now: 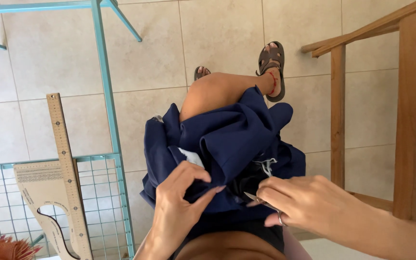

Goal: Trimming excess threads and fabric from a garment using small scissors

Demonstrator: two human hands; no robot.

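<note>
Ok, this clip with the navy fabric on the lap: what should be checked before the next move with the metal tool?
1. Left hand pinching the navy fabric: ok.
2. Right hand holding the small metal tool: ok.
3. Tool tip at the fabric: ok, touching or almost.
4. Left fingertips away from the tip: not ok, very close.
5. Which seam or thread is at the tip: cannot tell, hidden in folds.
6. Fabric resting on the lap, off the floor: ok.

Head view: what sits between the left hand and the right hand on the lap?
In the head view, only bunched dark navy blue fabric lies between the left hand and the right hand, which pinches a small metal tool.
</note>
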